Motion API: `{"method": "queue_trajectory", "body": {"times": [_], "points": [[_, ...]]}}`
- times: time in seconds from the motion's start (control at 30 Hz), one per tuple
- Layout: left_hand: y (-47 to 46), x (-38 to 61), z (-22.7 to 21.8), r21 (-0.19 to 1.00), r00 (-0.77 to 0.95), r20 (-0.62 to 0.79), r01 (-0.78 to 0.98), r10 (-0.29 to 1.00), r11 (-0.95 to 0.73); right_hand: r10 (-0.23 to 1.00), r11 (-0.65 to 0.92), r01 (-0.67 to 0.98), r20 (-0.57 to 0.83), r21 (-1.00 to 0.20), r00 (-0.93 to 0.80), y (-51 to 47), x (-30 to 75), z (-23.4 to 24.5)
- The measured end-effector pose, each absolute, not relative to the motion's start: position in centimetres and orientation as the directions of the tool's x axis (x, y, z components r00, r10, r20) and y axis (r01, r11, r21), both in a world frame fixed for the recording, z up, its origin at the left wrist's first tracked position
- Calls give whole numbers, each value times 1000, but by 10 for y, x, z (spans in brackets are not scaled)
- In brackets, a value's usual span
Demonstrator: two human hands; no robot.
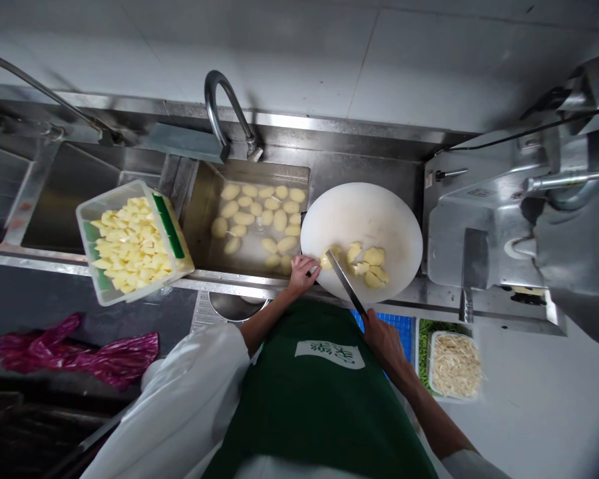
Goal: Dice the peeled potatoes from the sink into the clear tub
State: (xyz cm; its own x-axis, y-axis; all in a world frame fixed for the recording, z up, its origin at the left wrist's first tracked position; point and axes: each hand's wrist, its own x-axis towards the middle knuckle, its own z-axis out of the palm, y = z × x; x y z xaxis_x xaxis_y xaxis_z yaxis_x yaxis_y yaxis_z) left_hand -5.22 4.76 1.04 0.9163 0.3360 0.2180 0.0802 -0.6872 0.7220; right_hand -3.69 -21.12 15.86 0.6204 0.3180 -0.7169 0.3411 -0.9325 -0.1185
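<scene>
On the round white cutting board (359,209), a peeled potato (325,259) lies at the left front edge. My left hand (303,274) is closed with its fingertips against that potato, steadying it. The kitchen knife (348,283) is in my right hand (381,336), fingers wrapped round its handle. Its blade slants up to the left, the tip end at the potato. Several cut potato pieces (374,257) are to the right of the blade. Left of the board, a sink basin (199,249) holds water and several whole peeled potatoes (279,220).
A clear plastic tub (100,293) of potato chunks (132,246) straddles the sink's left part. A curved faucet (219,80) rises behind. To the right are a metal machine (459,199), a cleaver (474,266) and a container of pale shreds (456,364). A purple plastic bag (74,349) lies lower left.
</scene>
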Motion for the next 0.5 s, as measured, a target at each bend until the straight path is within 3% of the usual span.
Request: {"method": "queue_trajectory", "body": {"times": [0.23, 0.5], "points": [[48, -53, 7, 721, 940, 136, 124, 314, -682, 311, -928, 355, -756, -111, 576, -197, -30, 152], [43, -50, 9, 703, 937, 175, 96, 303, -704, 340, -922, 357, -752, -149, 565, -204, -30, 157]]}}
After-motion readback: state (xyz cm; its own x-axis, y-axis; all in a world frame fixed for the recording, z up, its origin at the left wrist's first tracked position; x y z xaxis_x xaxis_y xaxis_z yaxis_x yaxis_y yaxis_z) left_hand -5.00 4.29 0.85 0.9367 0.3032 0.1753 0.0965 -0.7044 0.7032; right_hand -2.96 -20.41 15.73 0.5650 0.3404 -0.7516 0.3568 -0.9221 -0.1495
